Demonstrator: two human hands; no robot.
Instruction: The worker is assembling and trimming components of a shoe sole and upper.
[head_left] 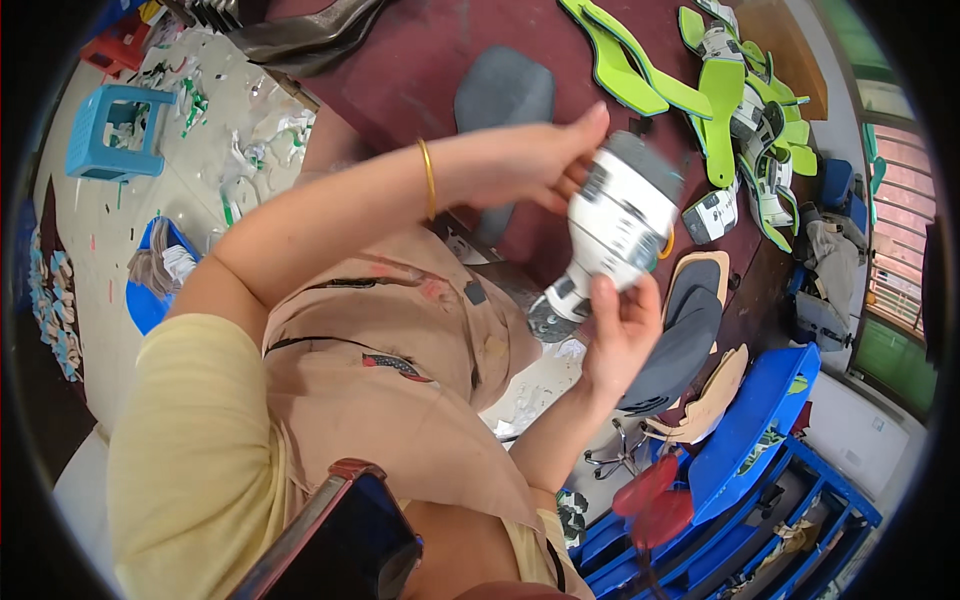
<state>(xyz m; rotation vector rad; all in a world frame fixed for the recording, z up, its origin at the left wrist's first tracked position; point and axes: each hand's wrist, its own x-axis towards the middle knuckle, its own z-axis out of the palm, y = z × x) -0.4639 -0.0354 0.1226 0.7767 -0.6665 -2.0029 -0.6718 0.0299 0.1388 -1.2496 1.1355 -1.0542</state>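
A sole-shaped piece (pixel 625 215) is held in front of me over the table, wrapped in white with dark markings and grey at both ends. My left hand (pixel 565 155) has its fingers curled at the piece's upper left edge, with the thumb raised off it. With the thumb on top, my right hand (pixel 622 320) grips the narrower part; its other fingers are partly hidden behind. A grey sole-shaped piece (pixel 505 90) lies on the dark red table (pixel 420 70) beyond my left wrist. Another white-and-grey piece (pixel 710 213) rests to the right.
Lime-green sole pieces (pixel 718 120) are heaped at the table's far right. Grey and tan sole shapes (pixel 690 325) lie by the right edge. A blue tray (pixel 755 430) sits on a blue rack (pixel 720 530). Leftward stand a blue stool (pixel 115 132) and scraps on the floor.
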